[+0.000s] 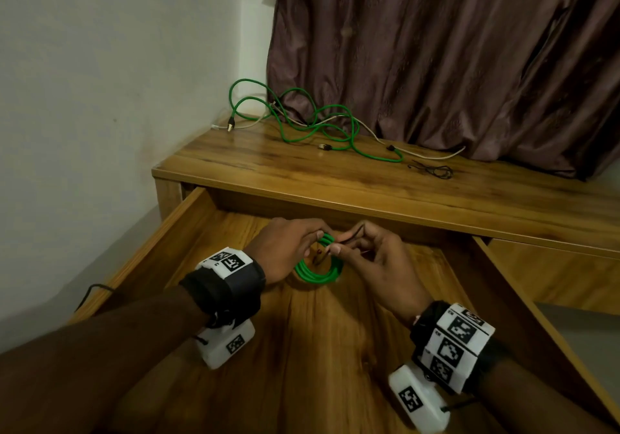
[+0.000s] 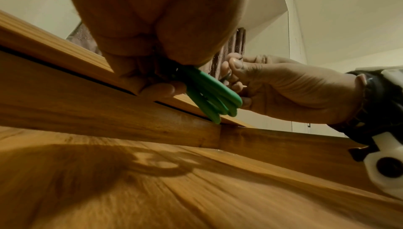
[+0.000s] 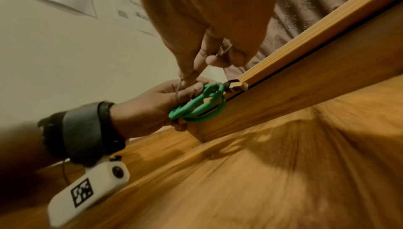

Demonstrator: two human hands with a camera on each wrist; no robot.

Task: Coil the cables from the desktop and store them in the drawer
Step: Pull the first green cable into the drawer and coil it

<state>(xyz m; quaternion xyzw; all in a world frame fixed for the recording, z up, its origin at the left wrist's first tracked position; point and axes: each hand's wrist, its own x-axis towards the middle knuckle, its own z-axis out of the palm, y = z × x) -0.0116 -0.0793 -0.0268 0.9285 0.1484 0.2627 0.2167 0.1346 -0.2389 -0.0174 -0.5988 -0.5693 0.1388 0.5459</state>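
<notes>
Green coil [image 1: 318, 267] is pinched in my left hand [image 1: 285, 252] above the drawer [image 1: 188, 229]; my right hand [image 1: 375, 259] pinches a thin tie wire [image 1: 350, 234], which I should wrap tightly around the loops.

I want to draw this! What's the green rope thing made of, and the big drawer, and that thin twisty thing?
The coiled green cable looks like smooth, matte rubbery plastic: even colour, soft bends. The drawer looks like wood or wood-look board with a slight sheen: grain lines show. The thin tie pinched by the right hand could be coated wire; too small to tell.
</notes>
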